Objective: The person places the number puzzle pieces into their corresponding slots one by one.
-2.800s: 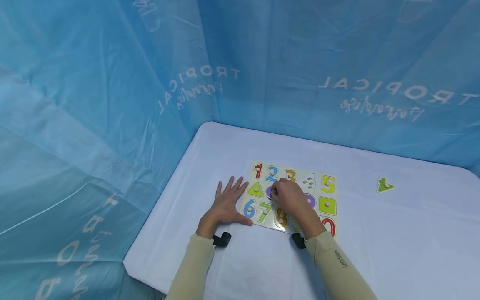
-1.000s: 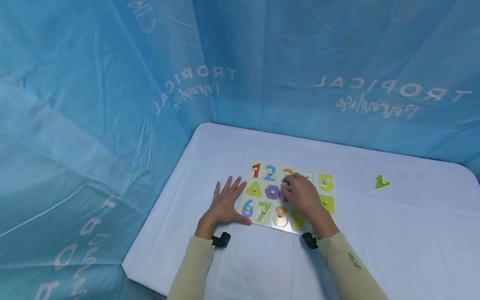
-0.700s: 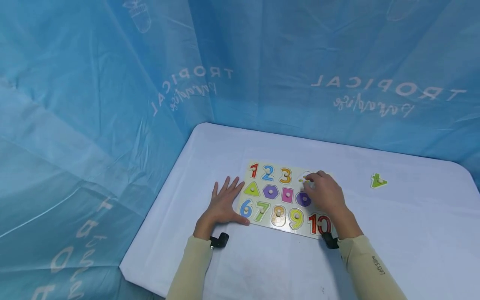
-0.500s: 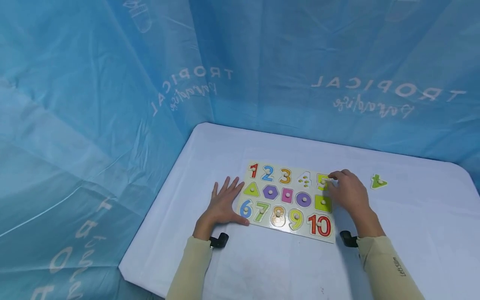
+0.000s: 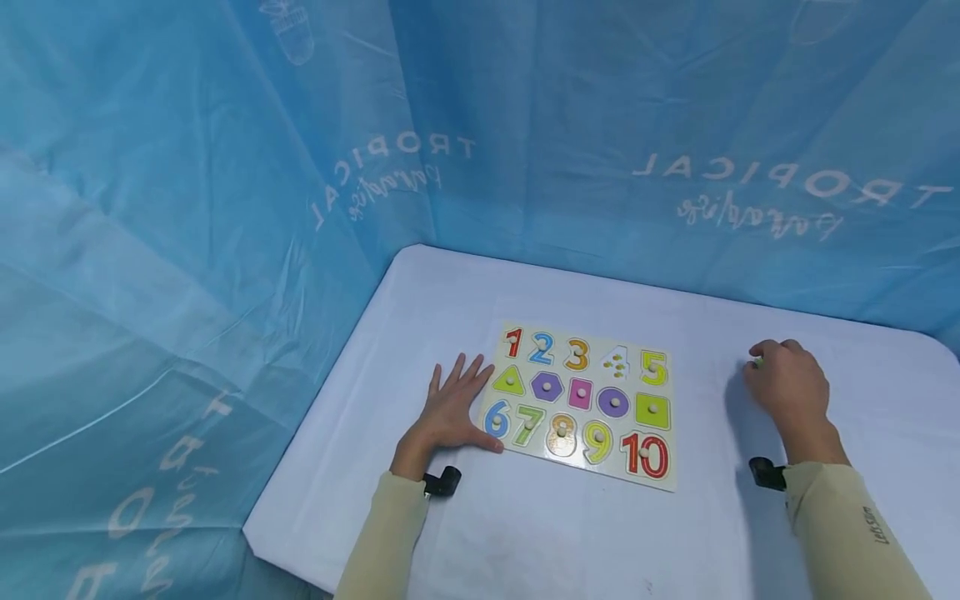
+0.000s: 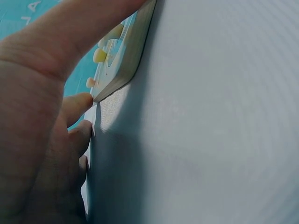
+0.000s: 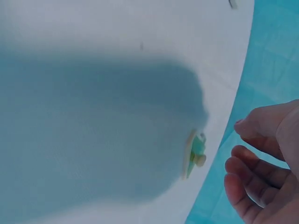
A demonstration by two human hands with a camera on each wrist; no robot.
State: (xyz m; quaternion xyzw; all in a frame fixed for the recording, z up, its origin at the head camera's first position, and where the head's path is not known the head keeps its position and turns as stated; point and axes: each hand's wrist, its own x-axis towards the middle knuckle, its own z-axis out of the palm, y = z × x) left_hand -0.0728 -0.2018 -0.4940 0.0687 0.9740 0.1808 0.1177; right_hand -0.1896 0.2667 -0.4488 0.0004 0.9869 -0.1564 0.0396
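A number puzzle board (image 5: pixel 596 357) with knobbed pieces lies on the table. Digits and coloured shapes fill its places, except for a white 4-shaped recess (image 5: pixel 616 362) printed with small yellow marks. My left hand (image 5: pixel 450 412) rests flat with fingers spread around the board's left edge; in the left wrist view its thumb and a finger are at the board's side. Over at the right, my right hand (image 5: pixel 789 392) hovers above the green number 4 piece (image 7: pixel 195 151), mostly hidden in the head view. The right wrist view shows loosely bent fingers apart from the piece.
A white cloth covers the table (image 5: pixel 570 533). Blue curtains (image 5: pixel 525 125) with white lettering hang behind it and at the left. The table's back edge runs not far beyond the green piece. Each wrist wears a small black camera.
My right hand has travelled right across the board, past the 5, to above the green number 4 piece. The left hand and the board stay in place.
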